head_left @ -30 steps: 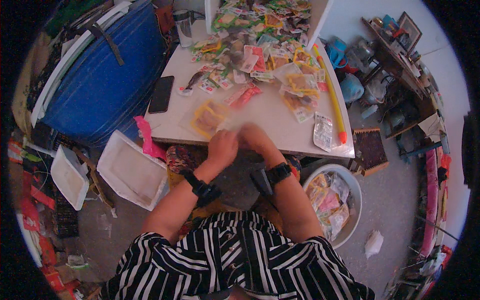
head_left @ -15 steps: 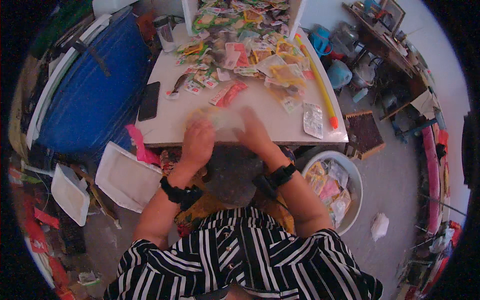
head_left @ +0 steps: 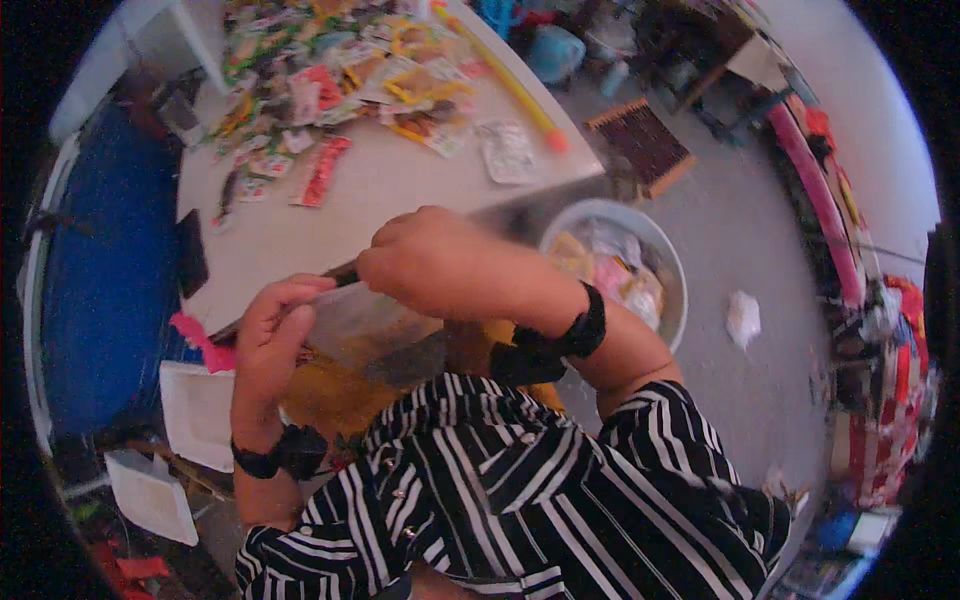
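Note:
My left hand [head_left: 272, 335] is at the table's front edge, its thumb and fingers closing at one side of a blurred, see-through plastic bag [head_left: 355, 318]. My right hand [head_left: 425, 258] is curled shut at the bag's other side, knuckles up. The bag hangs between both hands over my lap; its contents cannot be made out. Beyond them on the white table [head_left: 375, 185] lie a red packet [head_left: 322, 170], a silver packet [head_left: 506, 152] and a heap of small coloured food packets [head_left: 345, 75].
A white tub [head_left: 683, 285] of packets stands on the floor by my right arm. A yellow stick [head_left: 515, 90] lies along the table's right side, a dark phone [head_left: 192, 255] at its left edge. White trays [head_left: 195, 410] and a blue panel [head_left: 110, 270] are to the left.
The view has swung right and come lower. My right hand has moved leftward and curled. The hands, earlier blurred over the table, now hold the see-through bag at its front edge.

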The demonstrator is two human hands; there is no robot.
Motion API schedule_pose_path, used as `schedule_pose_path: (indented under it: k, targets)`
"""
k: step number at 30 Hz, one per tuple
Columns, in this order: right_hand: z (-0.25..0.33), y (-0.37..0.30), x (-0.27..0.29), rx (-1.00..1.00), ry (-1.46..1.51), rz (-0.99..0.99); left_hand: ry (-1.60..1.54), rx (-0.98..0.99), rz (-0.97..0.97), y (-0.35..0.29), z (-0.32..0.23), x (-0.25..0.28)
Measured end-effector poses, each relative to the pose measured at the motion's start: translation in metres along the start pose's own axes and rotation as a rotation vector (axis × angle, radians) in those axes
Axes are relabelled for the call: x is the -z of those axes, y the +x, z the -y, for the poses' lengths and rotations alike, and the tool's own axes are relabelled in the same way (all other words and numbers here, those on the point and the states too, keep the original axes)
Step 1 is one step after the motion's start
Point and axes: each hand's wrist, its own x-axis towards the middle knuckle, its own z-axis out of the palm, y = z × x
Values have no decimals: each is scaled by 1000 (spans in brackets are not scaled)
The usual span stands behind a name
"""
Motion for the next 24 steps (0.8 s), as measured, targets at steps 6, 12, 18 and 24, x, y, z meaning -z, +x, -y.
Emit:
schedule_pose_path:
  k: [6, 12, 18, 24]
  targets:
    - [-20, -108, 55, -329, 52, -30, 35, 152, -3, -9, 65, 34]
    - [-56, -220, 57, -1059, 198, -116, 464, 310, -313, -38, 157, 93]
    - [-139, -343, -10, -1273, -192, -30, 1378, 94, -291, -73, 194, 122]
    - [-159, -417, -56, -1478, -359, 47, 1466, -47, -379, -83, 200, 108]
